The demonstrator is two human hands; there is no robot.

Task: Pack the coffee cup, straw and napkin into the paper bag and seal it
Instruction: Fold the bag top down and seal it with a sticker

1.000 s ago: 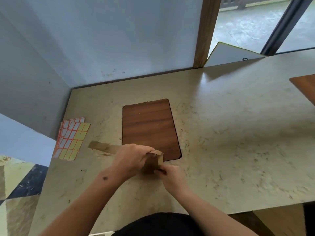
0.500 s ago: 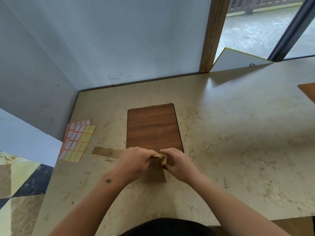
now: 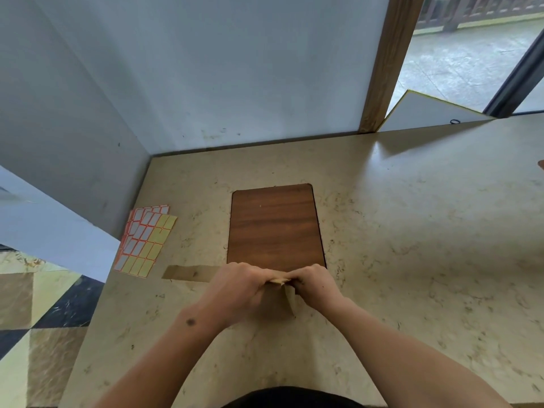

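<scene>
A brown paper bag (image 3: 290, 298) stands on the beige table (image 3: 412, 245) just in front of a wooden inlay. My left hand (image 3: 238, 290) and my right hand (image 3: 316, 285) both pinch its folded top edge from either side, knuckles nearly meeting over it. Most of the bag is hidden behind my hands. The coffee cup, straw and napkin are not visible. A flat brown paper strip (image 3: 188, 273) lies on the table to the left of my left hand.
Sheets of orange-bordered stickers (image 3: 144, 241) lie near the table's left edge. The dark wooden inlay (image 3: 275, 228) is set into the tabletop. Grey-blue walls close the left and back. A white board (image 3: 424, 111) leans at the back right.
My right hand has moved up from the bag's lower right to its top edge, meeting my left hand there. The bag's top is now folded over and pinched between both hands.
</scene>
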